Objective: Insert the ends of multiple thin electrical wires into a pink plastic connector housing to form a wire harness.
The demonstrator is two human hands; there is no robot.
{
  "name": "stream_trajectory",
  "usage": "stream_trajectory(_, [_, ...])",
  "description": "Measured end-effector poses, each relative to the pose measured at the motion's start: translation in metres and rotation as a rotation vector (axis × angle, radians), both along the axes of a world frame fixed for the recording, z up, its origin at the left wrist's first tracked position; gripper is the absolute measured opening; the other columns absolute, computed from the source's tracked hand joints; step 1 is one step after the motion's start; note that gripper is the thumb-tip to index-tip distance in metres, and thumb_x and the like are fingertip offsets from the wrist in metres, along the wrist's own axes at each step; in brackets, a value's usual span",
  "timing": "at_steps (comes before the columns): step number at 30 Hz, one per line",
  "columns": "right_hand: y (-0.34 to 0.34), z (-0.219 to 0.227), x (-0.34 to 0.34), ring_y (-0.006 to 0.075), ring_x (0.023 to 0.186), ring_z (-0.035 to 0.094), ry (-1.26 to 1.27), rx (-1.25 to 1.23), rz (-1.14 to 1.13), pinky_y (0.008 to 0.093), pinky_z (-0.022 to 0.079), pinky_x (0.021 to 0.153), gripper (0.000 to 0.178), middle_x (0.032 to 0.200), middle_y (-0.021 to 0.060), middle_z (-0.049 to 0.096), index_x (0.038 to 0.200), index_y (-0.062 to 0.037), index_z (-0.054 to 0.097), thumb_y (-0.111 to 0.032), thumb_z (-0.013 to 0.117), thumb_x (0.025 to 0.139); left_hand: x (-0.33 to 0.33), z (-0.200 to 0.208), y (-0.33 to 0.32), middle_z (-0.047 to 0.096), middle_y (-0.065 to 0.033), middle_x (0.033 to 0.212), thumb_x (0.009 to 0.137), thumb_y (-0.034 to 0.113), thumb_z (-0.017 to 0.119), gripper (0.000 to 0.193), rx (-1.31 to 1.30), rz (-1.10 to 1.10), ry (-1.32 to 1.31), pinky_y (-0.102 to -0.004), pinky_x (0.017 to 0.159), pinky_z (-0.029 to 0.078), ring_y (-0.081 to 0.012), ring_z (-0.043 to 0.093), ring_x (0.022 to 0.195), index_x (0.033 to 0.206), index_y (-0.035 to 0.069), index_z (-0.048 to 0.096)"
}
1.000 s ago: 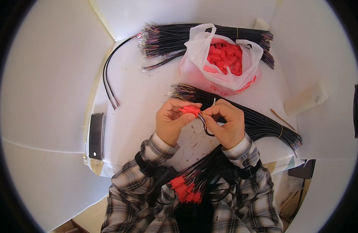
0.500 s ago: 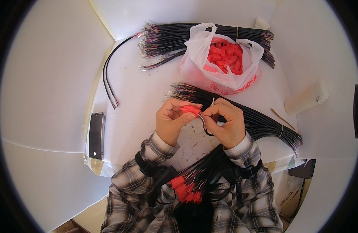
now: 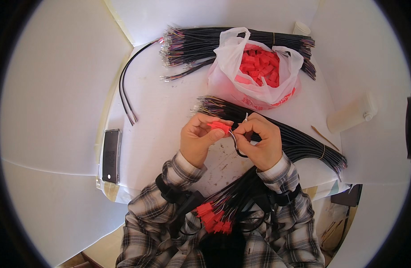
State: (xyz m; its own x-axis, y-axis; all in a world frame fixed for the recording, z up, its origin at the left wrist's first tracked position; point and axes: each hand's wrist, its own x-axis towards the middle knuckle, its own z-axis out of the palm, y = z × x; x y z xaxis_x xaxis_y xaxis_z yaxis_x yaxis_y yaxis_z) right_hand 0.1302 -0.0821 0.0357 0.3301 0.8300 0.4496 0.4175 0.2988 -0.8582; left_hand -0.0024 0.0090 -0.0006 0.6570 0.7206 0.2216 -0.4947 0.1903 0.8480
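My left hand (image 3: 198,140) is closed on a red plastic connector housing (image 3: 220,127), pinched between thumb and fingers. Thin wires run from the housing's right end into a black cable (image 3: 237,148) that curves below my hands. Just to the right, my right hand (image 3: 262,139) pinches a wire of this cable; a light-coloured wire tip (image 3: 246,117) sticks up above its fingers. The pinched spot itself is mostly hidden by the fingers. Nearest my body lie several black cables fitted with red connectors (image 3: 211,217).
A white plastic bag (image 3: 223,85) of red housings stands beyond my hands, before a tied cable bundle (image 3: 192,44). Another tied bundle (image 3: 303,141) lies to the right. Also around are a phone (image 3: 110,156), a pale bottle (image 3: 352,112), a thin brown stick (image 3: 324,137) and loose cables (image 3: 122,85).
Both hands keep the same grip on housing and wire. The whole view has shifted very slightly; nothing else has visibly moved.
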Motion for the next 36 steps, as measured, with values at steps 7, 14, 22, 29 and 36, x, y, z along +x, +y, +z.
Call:
stream_trajectory(7, [0.001,-0.003,-0.001,0.0079,0.050,0.048,0.022,-0.024,0.016,0.0200,0.037,0.046,0.010,0.066,0.0034,0.049,0.071,-0.0012,0.058,0.004,0.062,0.064,0.000,-0.003,0.001,0.060,-0.0163,0.095,0.076,0.004,0.062,0.021,-0.008,-0.017,0.005,-0.0301,0.077,0.047,-0.0176,0.058,0.086,0.092,0.002,0.049])
stream_trajectory(14, [0.001,-0.003,-0.005,0.0071,0.052,0.048,0.003,0.034,0.004,0.0195,0.038,0.048,0.011,0.067,0.0033,0.050,0.075,-0.0011,0.058,0.003,0.064,0.067,0.001,-0.002,0.000,0.059,-0.0164,0.096,0.079,0.006,0.059,0.020,-0.058,-0.024,-0.101,-0.0298,0.075,0.046,-0.0184,0.057,0.086,0.095,0.002,0.048])
stream_trajectory(22, [0.001,-0.011,-0.011,0.0066,0.059,0.051,0.237,0.027,0.013,0.0202,0.043,0.057,0.038,0.066,0.0027,0.054,0.098,-0.0002,0.047,0.003,0.067,0.066,0.000,0.006,-0.001,0.054,-0.0114,0.091,0.078,0.003,0.054,0.020,-0.103,-0.017,-0.116,-0.0272,0.065,0.044,-0.0155,0.053,0.077,0.096,0.003,0.047])
stream_trajectory(29, [0.001,-0.009,-0.014,0.0081,0.057,0.054,0.272,-0.066,0.063,0.0206,0.043,0.055,0.044,0.066,0.0036,0.058,0.100,-0.0023,0.044,0.001,0.070,0.065,-0.001,0.002,0.000,0.051,-0.0042,0.084,0.077,0.003,0.056,0.019,-0.027,0.002,0.046,-0.0213,0.060,0.041,-0.0096,0.049,0.072,0.094,0.004,0.049])
stream_trajectory(36, [0.000,-0.006,-0.015,0.0072,0.055,0.054,0.253,-0.136,0.102,0.0202,0.043,0.053,0.033,0.064,0.0042,0.059,0.094,-0.0008,0.052,0.000,0.069,0.066,-0.004,0.005,0.000,0.050,-0.0013,0.082,0.077,0.003,0.057,0.012,-0.073,-0.034,0.129,-0.0195,0.061,0.039,-0.0072,0.047,0.070,0.088,0.003,0.051])
